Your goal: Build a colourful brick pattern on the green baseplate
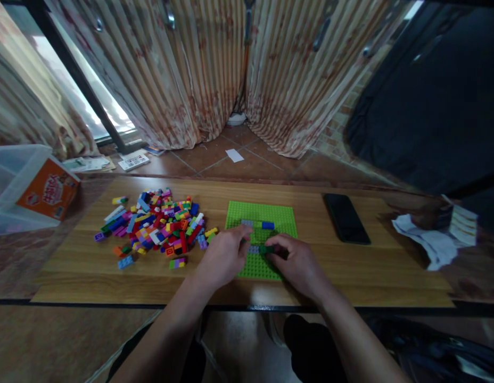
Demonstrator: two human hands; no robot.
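A small dark green plastic brick (265,249) is gripped at its right end between the thumb and bent forefinger of the right hand (297,261), low over a square, studded, lime-green plastic baseplate (285,214) on a long wood-grain tabletop (390,276). The brick is seen just left of those fingertips, its long axis laid from left to right, roughly along the baseplate's near edge. A grey, studded plastic brick (254,249) is placed directly to its left, the two lined up end to end; whether they are joined or merely touching cannot be told from this angle.

The grey brick's far side is approached by the left hand (226,254), whose fingers are curled with thumb and forefinger brought close together; whether anything is pinched there is hidden. The dark green brick is thus reached most closely by the right hand, while the grey one is nearer the left.

Farther up the baseplate, a second row is formed by another grey plastic brick (247,223) and, to the right, a glossy blue rectangular brick (268,225). A loose heap of multicoloured plastic bricks (163,223) is spread well to the left.
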